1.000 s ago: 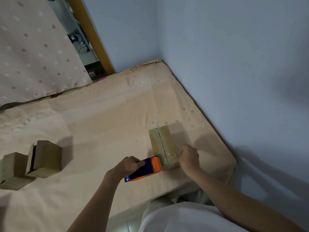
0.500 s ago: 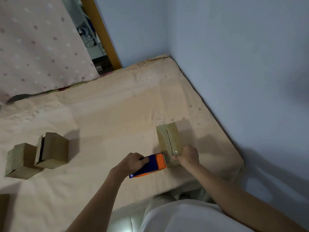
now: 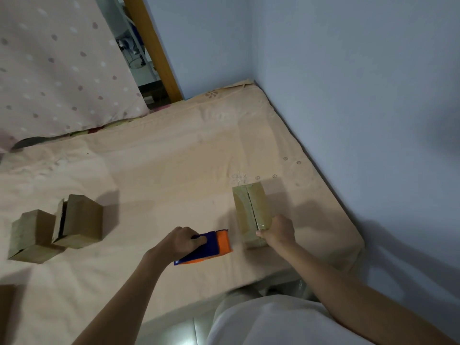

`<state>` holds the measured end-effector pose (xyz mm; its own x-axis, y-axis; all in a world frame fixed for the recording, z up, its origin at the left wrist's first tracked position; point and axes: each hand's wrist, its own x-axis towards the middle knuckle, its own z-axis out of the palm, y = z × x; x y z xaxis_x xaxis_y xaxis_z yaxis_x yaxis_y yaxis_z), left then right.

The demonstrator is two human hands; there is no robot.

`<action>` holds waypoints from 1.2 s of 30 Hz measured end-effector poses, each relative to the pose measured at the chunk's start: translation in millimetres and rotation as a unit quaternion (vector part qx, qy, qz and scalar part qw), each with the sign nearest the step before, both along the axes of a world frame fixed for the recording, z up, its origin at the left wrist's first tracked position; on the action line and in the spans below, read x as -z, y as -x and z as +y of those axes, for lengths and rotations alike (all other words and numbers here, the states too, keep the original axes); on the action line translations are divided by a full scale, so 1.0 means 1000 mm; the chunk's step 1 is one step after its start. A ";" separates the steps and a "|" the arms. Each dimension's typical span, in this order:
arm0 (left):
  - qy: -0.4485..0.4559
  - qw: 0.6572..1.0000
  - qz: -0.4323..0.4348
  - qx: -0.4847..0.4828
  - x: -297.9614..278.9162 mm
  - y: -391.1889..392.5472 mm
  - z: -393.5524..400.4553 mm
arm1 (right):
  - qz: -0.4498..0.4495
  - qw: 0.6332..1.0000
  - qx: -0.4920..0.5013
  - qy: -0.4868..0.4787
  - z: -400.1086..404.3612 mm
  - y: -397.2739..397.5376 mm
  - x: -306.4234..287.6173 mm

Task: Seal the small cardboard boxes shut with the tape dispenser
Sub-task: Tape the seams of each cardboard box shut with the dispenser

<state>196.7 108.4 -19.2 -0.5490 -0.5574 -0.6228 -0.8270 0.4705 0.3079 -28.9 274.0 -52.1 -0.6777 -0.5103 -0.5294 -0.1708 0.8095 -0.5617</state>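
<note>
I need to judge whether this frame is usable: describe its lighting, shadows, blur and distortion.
Head view: dim, bluish light; soft shadows fall to the right of the two boxes at left and the box being taped. Wide-angle bending curves the wall and the bed edge. The left hand and the tape dispenser are slightly smeared; the right hand is sharper.
</note>
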 end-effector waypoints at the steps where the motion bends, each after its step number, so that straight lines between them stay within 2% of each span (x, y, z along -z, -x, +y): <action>1: 0.007 1.000 -0.022 0.017 -0.001 0.003 0.000 | 0.002 1.000 -0.001 -0.004 -0.001 -0.001 -0.001; 5: 0.037 0.992 -0.086 0.086 0.002 0.019 0.002 | 0.011 1.000 -0.002 -0.011 0.001 -0.002 -0.004; 13: 0.116 0.977 -0.138 0.117 -0.008 0.057 0.013 | 0.003 1.000 -0.002 0.000 0.002 -0.006 -0.008; 15: 0.160 0.962 -0.166 0.146 -0.006 0.061 0.015 | 0.005 1.000 -0.002 -0.001 0.002 -0.005 -0.009; 17: 0.229 0.932 -0.215 0.181 -0.006 0.050 0.010 | 0.001 1.000 0.000 -0.004 0.002 -0.004 -0.009; 19: 0.237 0.935 -0.222 0.140 0.000 0.033 0.001 | 0.002 1.000 0.001 -0.005 0.002 -0.003 -0.009; 25: 0.218 0.966 -0.135 -0.046 0.027 0.027 0.014 | 0.014 1.000 -0.008 -0.014 0.001 -0.005 -0.012; 30: 0.161 0.976 -0.107 -0.100 0.049 0.035 0.039 | 0.019 1.000 -0.015 -0.017 0.002 -0.004 -0.011; 34: 0.162 0.970 -0.050 -0.173 0.052 0.041 0.057 | 0.019 1.000 -0.017 -0.011 0.002 -0.004 -0.010; 36: 0.137 0.962 0.025 -0.234 0.053 0.049 0.063 | 0.014 1.000 -0.017 -0.008 0.002 -0.004 -0.010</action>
